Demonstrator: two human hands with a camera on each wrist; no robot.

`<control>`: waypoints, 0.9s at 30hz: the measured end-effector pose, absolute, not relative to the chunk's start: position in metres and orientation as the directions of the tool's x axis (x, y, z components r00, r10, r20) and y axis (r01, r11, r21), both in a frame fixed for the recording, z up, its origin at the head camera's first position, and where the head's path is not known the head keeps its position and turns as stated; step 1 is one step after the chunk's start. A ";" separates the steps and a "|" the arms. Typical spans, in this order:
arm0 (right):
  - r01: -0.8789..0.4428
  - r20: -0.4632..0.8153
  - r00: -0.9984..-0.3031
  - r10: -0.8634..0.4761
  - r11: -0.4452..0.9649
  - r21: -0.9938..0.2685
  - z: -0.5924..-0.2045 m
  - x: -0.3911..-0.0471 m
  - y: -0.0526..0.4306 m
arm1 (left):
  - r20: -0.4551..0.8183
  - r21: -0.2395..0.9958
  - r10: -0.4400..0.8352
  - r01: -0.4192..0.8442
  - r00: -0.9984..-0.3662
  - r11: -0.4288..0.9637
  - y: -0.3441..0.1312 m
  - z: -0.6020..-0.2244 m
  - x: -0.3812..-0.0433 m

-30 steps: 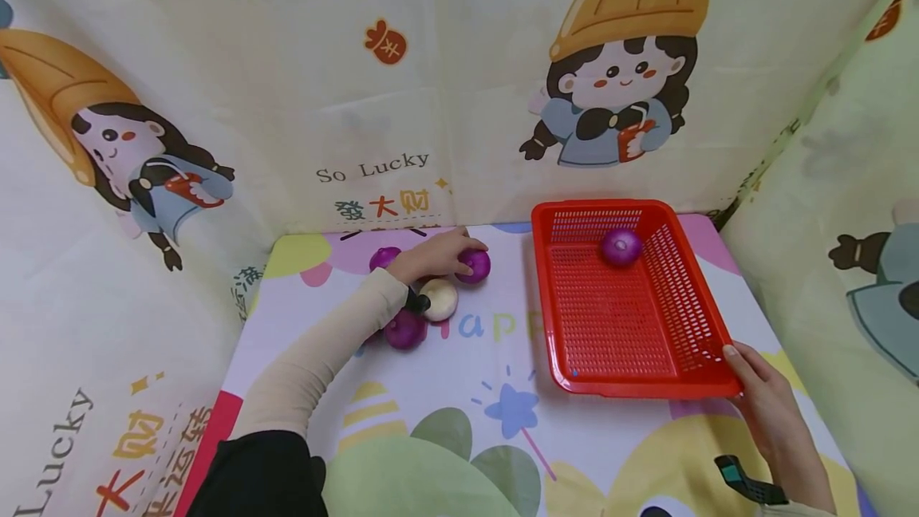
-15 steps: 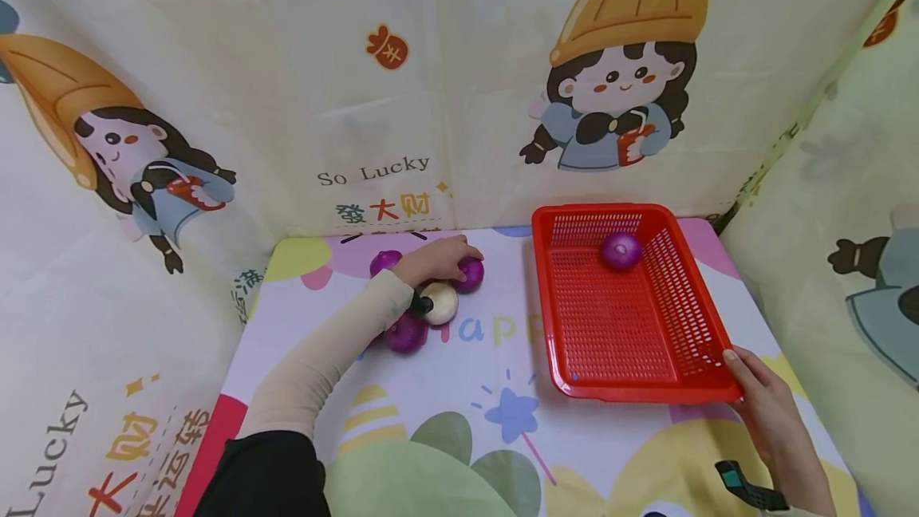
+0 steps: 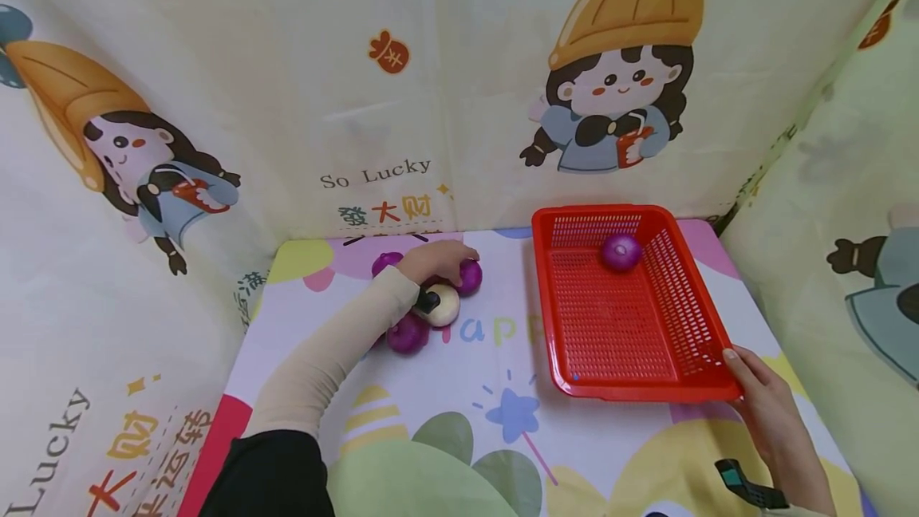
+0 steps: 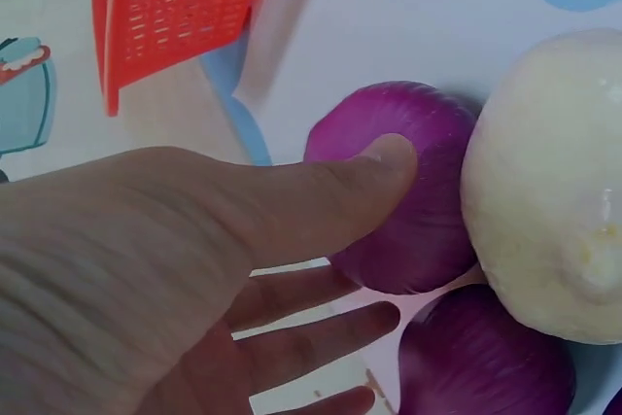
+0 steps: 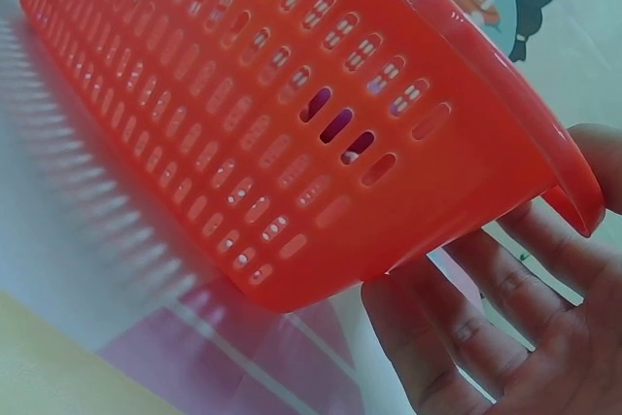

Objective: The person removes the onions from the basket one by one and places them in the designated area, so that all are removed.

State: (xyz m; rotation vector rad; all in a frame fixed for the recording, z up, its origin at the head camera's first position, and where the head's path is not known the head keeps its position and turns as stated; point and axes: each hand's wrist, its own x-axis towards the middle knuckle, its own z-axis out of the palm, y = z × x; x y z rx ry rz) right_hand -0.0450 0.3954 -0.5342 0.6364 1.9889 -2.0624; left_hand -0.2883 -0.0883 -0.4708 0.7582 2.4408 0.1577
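In the head view my left hand [image 3: 435, 260] reaches to a purple-skinned red onion [image 3: 471, 278] at the back of the table. Its thumb lies on that onion [image 4: 437, 182] in the left wrist view, with the index finger passing round behind. A white onion [image 3: 445, 306] sits right beside it. More red onions [image 3: 408, 333] are grouped there, partly hidden by the forearm. On the right, my right hand [image 3: 771, 405] grips the near corner of a red slotted plastic basket [image 3: 610, 333], thumb over the rim and fingers underneath. One red onion [image 3: 621, 252] lies inside the basket's far end.
A printed tablecloth [image 3: 459, 389] covers the table. Patterned fabric walls [image 3: 474, 134] rise behind it and at both sides. The basket stands to the right of the onion group, with a strip of cloth between them.
My left hand and the red onion under it have shifted slightly left and nearer, towards the white onion. The basket and my right hand stay in place; the head view has tilted up a little.
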 end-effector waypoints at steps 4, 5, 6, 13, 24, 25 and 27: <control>0.450 -0.455 -0.878 0.148 -0.065 -0.891 -0.535 -0.045 0.396 | -0.499 0.229 0.529 0.485 -0.686 0.844 -0.083 -0.470 -0.285; 0.452 -0.457 -0.877 0.148 -0.068 -0.889 -0.535 -0.045 0.396 | -0.490 0.208 0.527 0.494 -0.695 0.844 -0.080 -0.469 -0.284; 0.454 -0.459 -0.876 0.149 -0.069 -0.888 -0.535 -0.045 0.396 | -0.476 0.182 0.529 0.509 -0.703 0.841 -0.078 -0.469 -0.283; 0.435 -0.442 -0.885 0.147 -0.079 -0.897 -0.537 -0.043 0.395 | -0.262 -0.098 0.605 0.644 -0.752 0.759 -0.054 -0.460 -0.276; 0.439 -0.443 -0.883 0.151 -0.065 -0.896 -0.536 -0.045 0.396 | 0.018 -0.166 0.682 0.671 -0.731 0.723 0.009 -0.436 -0.262; 0.438 -0.443 -0.884 0.151 -0.063 -0.897 -0.536 -0.045 0.396 | 0.023 -0.168 0.686 0.674 -0.727 0.719 0.015 -0.434 -0.261; 0.439 -0.443 -0.884 0.149 -0.056 -0.897 -0.536 -0.045 0.397 | 0.026 -0.158 0.693 0.682 -0.720 0.714 0.028 -0.432 -0.261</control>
